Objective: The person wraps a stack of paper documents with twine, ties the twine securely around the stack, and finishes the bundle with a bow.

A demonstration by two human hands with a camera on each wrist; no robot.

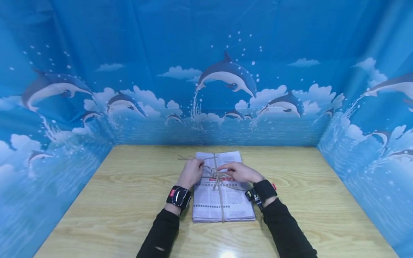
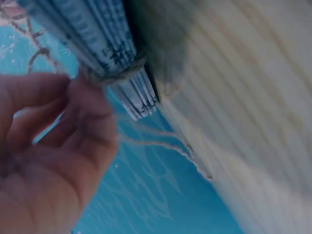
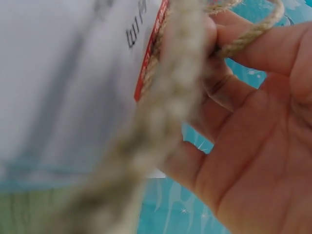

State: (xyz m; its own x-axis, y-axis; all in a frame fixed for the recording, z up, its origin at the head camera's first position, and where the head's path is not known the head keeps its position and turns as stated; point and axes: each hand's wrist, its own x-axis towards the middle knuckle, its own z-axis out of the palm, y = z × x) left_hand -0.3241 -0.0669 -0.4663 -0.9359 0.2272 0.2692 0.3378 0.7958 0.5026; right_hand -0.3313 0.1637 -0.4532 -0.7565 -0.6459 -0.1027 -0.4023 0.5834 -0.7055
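A stack of folded newspapers (image 1: 208,200) lies on the table, bound lengthwise and crosswise with twine (image 1: 221,204). Loops and a knot (image 1: 217,175) of the twine sit on its upper middle. At the stack's left edge, my left hand (image 1: 192,172) pinches twine between thumb and fingertips; loose strands (image 2: 170,146) trail beyond it in the left wrist view. My right hand (image 1: 242,172) is just right of the knot and pinches a strand, seen between the thumb and fingers (image 3: 273,51) in the right wrist view. A blurred strand close to that camera hides part of the fingertips.
The stack rests on a wood-grain table (image 1: 129,200). A blue curtain (image 1: 161,93) printed with dolphins stands along the back and both sides of the table. Each wrist wears a black strap with a small camera (image 1: 179,196).
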